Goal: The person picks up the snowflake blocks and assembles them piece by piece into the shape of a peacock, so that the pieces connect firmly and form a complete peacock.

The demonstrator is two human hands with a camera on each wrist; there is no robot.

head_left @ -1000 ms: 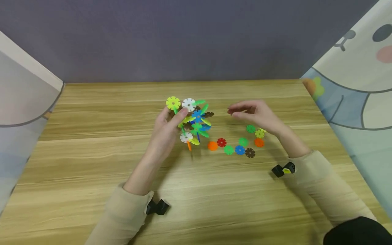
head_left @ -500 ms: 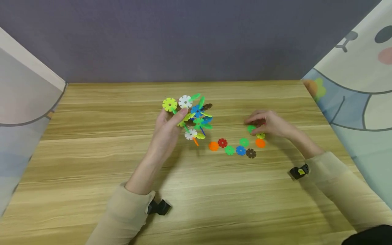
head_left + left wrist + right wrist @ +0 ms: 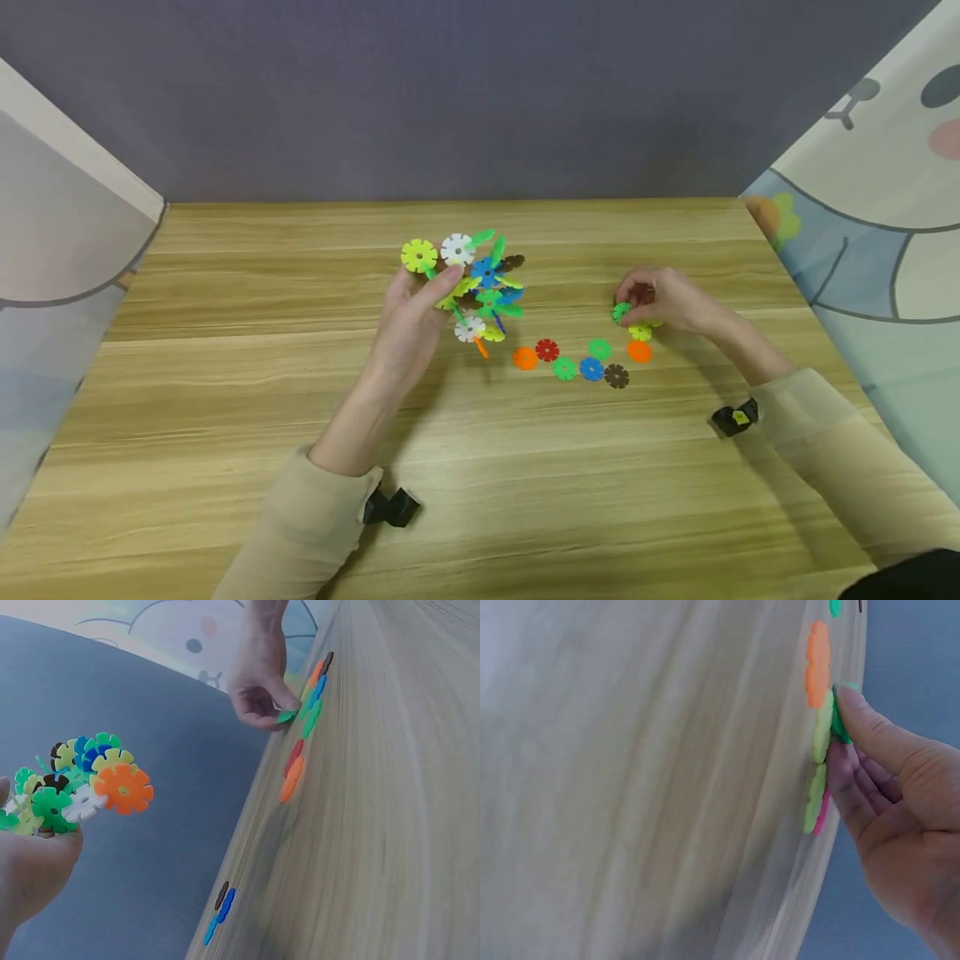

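Head view: left hand [image 3: 416,321] grips a multicoloured cluster of interlocked plastic snowflake discs [image 3: 476,287], raised above the light wooden table [image 3: 225,375]. Right hand [image 3: 663,302] pinches a green plastic snowflake disc [image 3: 621,312] at the table surface, just beside a yellow-green disc [image 3: 640,332]. A loose row of flat discs [image 3: 577,360] lies between the hands.

Left wrist view: fingers curled round the cluster [image 3: 82,784]; orange disc faces the camera.

Right wrist view: thumb and fingers [image 3: 870,735] clamp the green disc [image 3: 838,720] edge-on.

Right hand [image 3: 900,825] pinches green disc [image 3: 838,724] at table [image 3: 645,787] surface; yellow-green disc [image 3: 822,736], orange disc [image 3: 818,664] beside.
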